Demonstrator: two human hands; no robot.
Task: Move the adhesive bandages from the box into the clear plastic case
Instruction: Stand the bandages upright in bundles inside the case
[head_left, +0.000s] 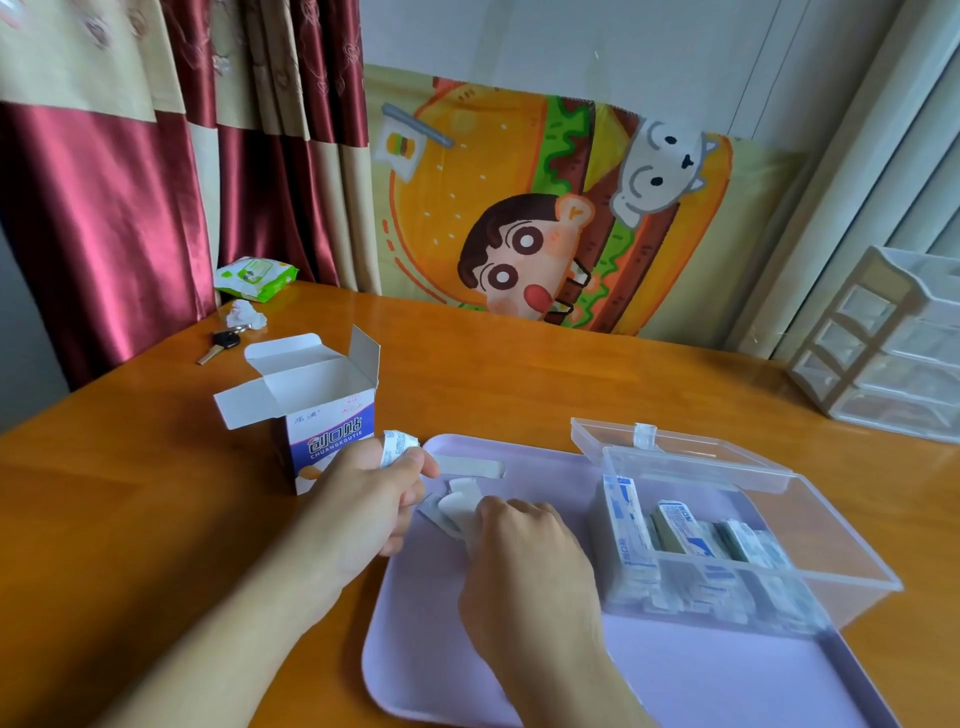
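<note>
- The left hand (363, 499) is curled around a small bunch of white wrapped adhesive bandages (397, 446), their printed ends poking up between thumb and forefinger.
- The right hand (524, 551) reaches down onto the loose white bandage strips (457, 506) lying on the tray; its fingertips are bent onto them, but I cannot tell whether it pinches one or only presses.
- One more flat strip (472, 466) lies by itself just beyond both hands, on the tray's far edge.
- All this sits on a pale lilac plastic tray (519, 675) on the glossy orange wooden table (519, 374).
- The white and blue cardboard bandage box (322, 431) stands upright just left of the tray, top flaps open, right behind the left hand.
- The clear plastic case (779, 571) stands on the tray's right half, its hinged lid (675, 452) thrown back, with wrapped bandages (680, 530) already standing and lying inside.
- Farther off: a key (221, 345), crumpled tissue (247, 314) and green wipes pack (255, 278) at the far left, and a clear drawer unit (883, 353) at the right.
</note>
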